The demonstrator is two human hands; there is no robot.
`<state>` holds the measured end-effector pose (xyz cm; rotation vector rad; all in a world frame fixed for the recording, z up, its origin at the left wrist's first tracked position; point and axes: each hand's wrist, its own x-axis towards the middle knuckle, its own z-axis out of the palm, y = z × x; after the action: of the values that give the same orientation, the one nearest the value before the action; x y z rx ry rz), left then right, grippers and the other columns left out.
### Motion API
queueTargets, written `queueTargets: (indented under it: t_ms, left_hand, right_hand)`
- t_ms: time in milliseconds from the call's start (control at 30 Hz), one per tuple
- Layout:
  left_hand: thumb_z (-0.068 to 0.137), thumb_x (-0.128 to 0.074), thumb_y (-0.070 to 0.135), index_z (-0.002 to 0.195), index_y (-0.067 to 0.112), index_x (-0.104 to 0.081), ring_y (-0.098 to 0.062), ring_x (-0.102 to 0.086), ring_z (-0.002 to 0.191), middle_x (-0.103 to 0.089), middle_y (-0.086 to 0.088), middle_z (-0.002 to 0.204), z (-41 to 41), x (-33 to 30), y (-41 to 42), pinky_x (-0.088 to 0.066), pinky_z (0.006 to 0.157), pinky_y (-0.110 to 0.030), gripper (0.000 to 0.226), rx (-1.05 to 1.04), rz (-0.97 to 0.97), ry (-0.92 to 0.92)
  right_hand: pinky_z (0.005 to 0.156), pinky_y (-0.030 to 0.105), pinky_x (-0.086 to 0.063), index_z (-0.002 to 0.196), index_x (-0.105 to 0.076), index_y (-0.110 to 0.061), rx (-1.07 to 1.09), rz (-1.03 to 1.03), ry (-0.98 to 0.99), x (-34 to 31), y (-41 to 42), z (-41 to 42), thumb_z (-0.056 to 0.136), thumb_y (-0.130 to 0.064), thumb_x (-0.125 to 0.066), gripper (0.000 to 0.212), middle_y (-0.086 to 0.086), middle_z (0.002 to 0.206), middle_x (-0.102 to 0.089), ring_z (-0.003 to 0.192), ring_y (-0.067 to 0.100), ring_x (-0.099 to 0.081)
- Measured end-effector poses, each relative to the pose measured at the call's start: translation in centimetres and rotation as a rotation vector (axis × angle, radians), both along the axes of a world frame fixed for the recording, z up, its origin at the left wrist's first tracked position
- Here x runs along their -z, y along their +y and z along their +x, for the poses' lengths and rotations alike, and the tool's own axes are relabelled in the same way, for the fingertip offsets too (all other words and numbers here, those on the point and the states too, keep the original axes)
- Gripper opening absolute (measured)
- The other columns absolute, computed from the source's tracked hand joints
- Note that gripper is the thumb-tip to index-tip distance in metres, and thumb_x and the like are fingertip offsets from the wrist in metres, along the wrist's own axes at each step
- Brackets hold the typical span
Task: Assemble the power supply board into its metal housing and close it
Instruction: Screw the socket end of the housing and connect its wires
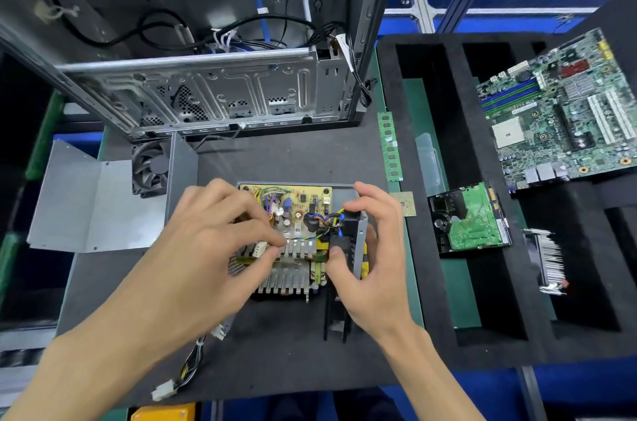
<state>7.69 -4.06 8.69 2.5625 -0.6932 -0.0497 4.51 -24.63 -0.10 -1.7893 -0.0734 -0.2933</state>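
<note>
board: power supply board (293, 213) sits mid tabletop (282, 158), inside the open metal housing (346, 191), partly hidden by both hands
housing: grey sheet-metal tray, back wall visible behind the board, perforated side wall (360, 241) standing on the right
cover: bent grey cover plate (93, 203) lies apart to the left on the tabletop, not fitted yet
handling: board looks stiff but fragile; capacitors, coils and thin wires stick up, so no pressing on components. Heatsink fins (286, 277) look solid and likely the heaviest part. Best hold judged at board edges or heatsink; housing edges are thin sheet metal, probably sharp
left hand: left hand (220, 234) comes in from lower left, palm down over the board's left half, thumb and forefinger pinching together near the coloured wires (303, 238) above the fins; whether it really grips a wire or only touches it, cannot tell
right hand: right hand (372, 248) arched over the right side wall, fingers curled across its top, thumb pressed on the inner side, so it grips the wall
cables: output cable bundle (188, 369) with white connectors trails toward the near tabletop edge, could snag
stage: judged as seating the board and tidying wires; closing not yet started
other: fan (150, 167) behind the cover plate, computer case (206, 89) at the back, motherboard (565, 117) on foam at right
</note>
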Motion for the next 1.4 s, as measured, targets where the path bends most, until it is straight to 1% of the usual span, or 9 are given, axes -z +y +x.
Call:
queueTargets:
  t_ms: [200, 300, 500, 633, 1033, 1167, 1233, 1300, 1400]
  left_hand:
    - [0.085, -0.062, 0.036, 0.101, 0.025, -0.075, -0.01, -0.052, 0.09, -0.059, 0.021, 0.092, 0.0, -0.2, 0.4, -0.042, 0.081, -0.033, 0.023, -0.075, -0.13, 0.056]
    - [0.081, -0.068, 0.041, 0.094, 0.034, -0.07, -0.014, -0.059, 0.088, -0.059, 0.015, 0.093, -0.1, -0.4, 0.7, -0.049, 0.078, -0.035, 0.015, -0.149, -0.234, 0.138]
    - [0.078, -0.076, 0.039, 0.094, 0.035, -0.074, -0.015, -0.058, 0.089, -0.061, 0.015, 0.089, -0.3, -0.2, 0.7, -0.042, 0.08, -0.022, 0.017, -0.178, -0.31, 0.182]
    - [0.082, -0.066, 0.044, 0.103, 0.033, -0.075, -0.014, -0.059, 0.096, -0.067, 0.016, 0.093, 0.0, -0.4, 0.7, -0.042, 0.087, -0.027, 0.025, -0.142, -0.342, 0.198]
    - [0.085, -0.067, 0.017, 0.11, 0.027, -0.076, -0.012, -0.062, 0.103, -0.071, 0.015, 0.1, -1.0, -0.6, -1.2, -0.039, 0.099, -0.033, 0.028, -0.157, -0.336, 0.142]
    - [0.087, -0.075, 0.018, 0.111, 0.04, -0.071, -0.009, -0.058, 0.106, -0.072, 0.02, 0.094, -1.3, -0.4, -1.9, -0.042, 0.097, -0.027, 0.032, -0.28, -0.413, 0.182]
    - [0.081, -0.076, 0.022, 0.102, 0.043, -0.067, -0.008, -0.055, 0.109, -0.07, 0.023, 0.093, -1.4, -0.3, -1.8, -0.043, 0.093, -0.025, 0.03, -0.325, -0.387, 0.188]
    - [0.081, -0.077, 0.028, 0.091, 0.04, -0.066, -0.008, -0.052, 0.109, -0.069, 0.022, 0.09, -1.8, 0.1, -1.6, -0.041, 0.093, -0.019, 0.019, -0.31, -0.313, 0.167]
    - [0.081, -0.076, 0.027, 0.091, 0.031, -0.071, -0.016, -0.049, 0.105, -0.063, 0.021, 0.092, -2.3, 0.5, -1.4, -0.034, 0.094, -0.01, 0.012, -0.25, -0.209, 0.1]
  right_hand:
    - [0.102, 0.028, -0.045, 0.123, -0.052, -0.029, -0.005, 0.028, -0.001, 0.1, 0.1, 0.0, 0.076, -0.011, -0.058, 0.05, 0.011, 0.139, -0.046, 0.13, 0.029, -0.05]
    - [0.103, 0.029, -0.045, 0.123, -0.052, -0.03, -0.001, 0.021, -0.009, 0.1, 0.1, 0.0, 0.076, -0.011, -0.058, 0.052, 0.009, 0.139, -0.046, 0.129, 0.029, -0.05]
    - [0.101, 0.033, -0.048, 0.123, -0.052, -0.028, 0.007, 0.038, 0.0, 0.1, 0.2, 0.0, 0.075, -0.01, -0.058, 0.051, 0.009, 0.139, -0.046, 0.125, 0.032, -0.052]
    - [0.103, 0.035, -0.048, 0.122, -0.052, -0.028, 0.009, 0.031, 0.004, 0.0, 0.2, 0.1, 0.076, -0.011, -0.058, 0.05, 0.009, 0.139, -0.046, 0.129, 0.031, -0.051]
    - [0.101, 0.031, -0.048, 0.122, -0.052, -0.027, 0.021, 0.03, -0.02, -0.1, 0.3, -0.1, 0.075, -0.011, -0.057, 0.05, 0.01, 0.138, -0.047, 0.128, 0.031, -0.051]
    - [0.1, 0.034, -0.049, 0.122, -0.052, -0.027, 0.023, 0.024, -0.015, -0.1, 0.4, -0.1, 0.075, -0.012, -0.057, 0.05, 0.009, 0.139, -0.047, 0.128, 0.032, -0.051]
    - [0.1, 0.036, -0.049, 0.122, -0.053, -0.027, 0.026, 0.023, -0.017, -0.1, 0.4, -0.1, 0.075, -0.012, -0.057, 0.05, 0.009, 0.139, -0.047, 0.127, 0.033, -0.052]
    - [0.1, 0.038, -0.05, 0.122, -0.053, -0.028, 0.025, 0.019, -0.015, -0.1, 0.4, -0.2, 0.074, -0.012, -0.057, 0.05, 0.009, 0.139, -0.047, 0.126, 0.033, -0.052]
    - [0.1, 0.034, -0.048, 0.121, -0.053, -0.027, 0.025, 0.018, -0.02, -0.2, 0.4, -0.2, 0.074, -0.011, -0.056, 0.05, 0.012, 0.138, -0.047, 0.127, 0.032, -0.051]
